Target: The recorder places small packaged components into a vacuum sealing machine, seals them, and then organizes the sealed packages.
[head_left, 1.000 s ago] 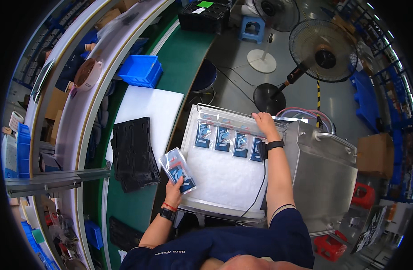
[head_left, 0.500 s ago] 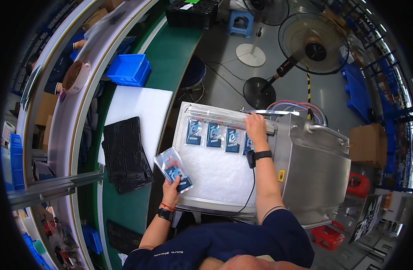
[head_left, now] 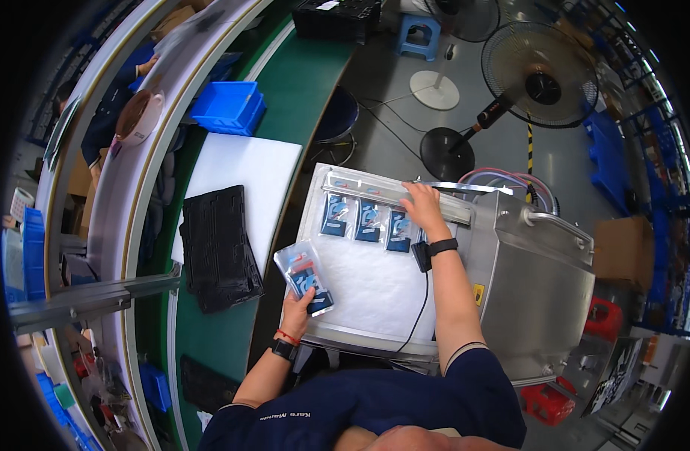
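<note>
Steel sealing machine w/ white padded tray; green conveyor to the left carrying white sheet, black tray, blue bin. Grey floor, 2 fans beyond. 3 clear pouches in a row under seal bar. Left hand closed on small stack of pouches at tray's near-left edge. Right hand lies flat, fingers spread, on the bar, just right of the row; holds nothing.

Right hand covers part of the fourth pouch in the row of pouches. Pouch contents too small to identify. At 9 o'clock, a co-worker sits largely hidden behind the conveyor rail.
</note>
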{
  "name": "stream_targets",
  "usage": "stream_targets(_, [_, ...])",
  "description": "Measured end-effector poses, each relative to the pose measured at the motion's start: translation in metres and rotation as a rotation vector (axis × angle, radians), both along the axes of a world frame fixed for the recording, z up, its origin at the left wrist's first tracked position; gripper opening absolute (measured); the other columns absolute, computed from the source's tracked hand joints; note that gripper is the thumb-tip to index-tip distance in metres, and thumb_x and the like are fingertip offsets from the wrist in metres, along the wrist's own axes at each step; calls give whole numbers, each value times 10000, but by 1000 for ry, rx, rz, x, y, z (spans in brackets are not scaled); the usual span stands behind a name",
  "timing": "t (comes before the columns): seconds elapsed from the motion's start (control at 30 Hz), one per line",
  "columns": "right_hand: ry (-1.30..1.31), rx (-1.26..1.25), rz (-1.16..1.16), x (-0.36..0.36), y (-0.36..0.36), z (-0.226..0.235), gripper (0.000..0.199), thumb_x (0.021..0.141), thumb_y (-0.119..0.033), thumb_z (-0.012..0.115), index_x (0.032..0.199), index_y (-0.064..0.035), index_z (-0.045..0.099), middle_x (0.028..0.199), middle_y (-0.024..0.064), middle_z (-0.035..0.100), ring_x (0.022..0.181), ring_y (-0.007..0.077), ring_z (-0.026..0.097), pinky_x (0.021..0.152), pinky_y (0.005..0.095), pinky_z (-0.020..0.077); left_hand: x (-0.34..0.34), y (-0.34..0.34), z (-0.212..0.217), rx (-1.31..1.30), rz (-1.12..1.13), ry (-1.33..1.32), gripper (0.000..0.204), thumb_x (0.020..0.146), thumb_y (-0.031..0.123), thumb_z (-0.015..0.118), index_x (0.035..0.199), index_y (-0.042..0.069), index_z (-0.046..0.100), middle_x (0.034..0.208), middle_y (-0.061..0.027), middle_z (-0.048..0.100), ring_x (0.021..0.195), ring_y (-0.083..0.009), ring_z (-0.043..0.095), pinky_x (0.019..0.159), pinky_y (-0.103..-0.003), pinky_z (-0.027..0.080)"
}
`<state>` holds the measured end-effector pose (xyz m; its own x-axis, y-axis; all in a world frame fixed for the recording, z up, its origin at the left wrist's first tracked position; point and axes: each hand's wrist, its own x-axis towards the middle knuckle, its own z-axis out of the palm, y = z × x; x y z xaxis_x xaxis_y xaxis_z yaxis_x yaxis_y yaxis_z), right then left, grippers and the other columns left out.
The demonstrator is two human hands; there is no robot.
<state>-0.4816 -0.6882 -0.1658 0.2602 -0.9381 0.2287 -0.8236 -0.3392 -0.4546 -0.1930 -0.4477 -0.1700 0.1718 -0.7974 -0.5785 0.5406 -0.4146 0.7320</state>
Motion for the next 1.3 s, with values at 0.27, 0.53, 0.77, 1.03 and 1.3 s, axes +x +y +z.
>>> stream_targets(0.27, [35, 293, -96, -35, -15, -3, 261, 663, -229, 705, 895, -120, 656, 822, 52, 622, 845, 226, 578, 778, 380, 377, 7, 4, -1, -2, 31, 16, 319, 831, 94, 623, 1122, 31, 507, 964, -25, 600, 834, -131, 594, 761, -276, 497])
stream_targets(0.53, [-60, 440, -113, -78, -8, -1, 119, 628, -112, 683, 740, -74, 670, 734, 87, 659, 698, 228, 634, 659, 322, 484, 6, 1, 10, 19, 61, 34, 304, 832, 124, 625, 1101, 48, 507, 937, -24, 597, 765, -165, 623, 585, -325, 554])
stream_targets(0.77, [14, 342, -194, -75, -7, -5, 39, 638, -114, 630, 673, -118, 648, 710, 71, 650, 735, 267, 618, 705, 392, 456, 4, 2, 15, 41, 4, 49, 229, 863, 92, 568, 1081, 47, 518, 912, -36, 606, 773, -163, 620, 671, -322, 540])
stream_targets(1.03, [45, 255, -172, -76, -2, -6, 80, 642, -100, 642, 717, -74, 640, 702, 110, 637, 702, 274, 620, 670, 364, 479, 7, 7, 5, 25, 15, 14, 224, 870, 134, 566, 1075, 63, 511, 886, -44, 603, 736, -173, 623, 535, -320, 535])
stream_targets(1.3, [33, 252, -198, -81, 5, -11, 236, 565, -124, 741, 769, -90, 627, 743, 64, 641, 774, 266, 600, 966, 431, 360, 6, 8, 4, 8, -11, 35, 218, 873, 155, 564, 1067, 74, 508, 868, -48, 607, 712, -185, 625, 490, -320, 525])
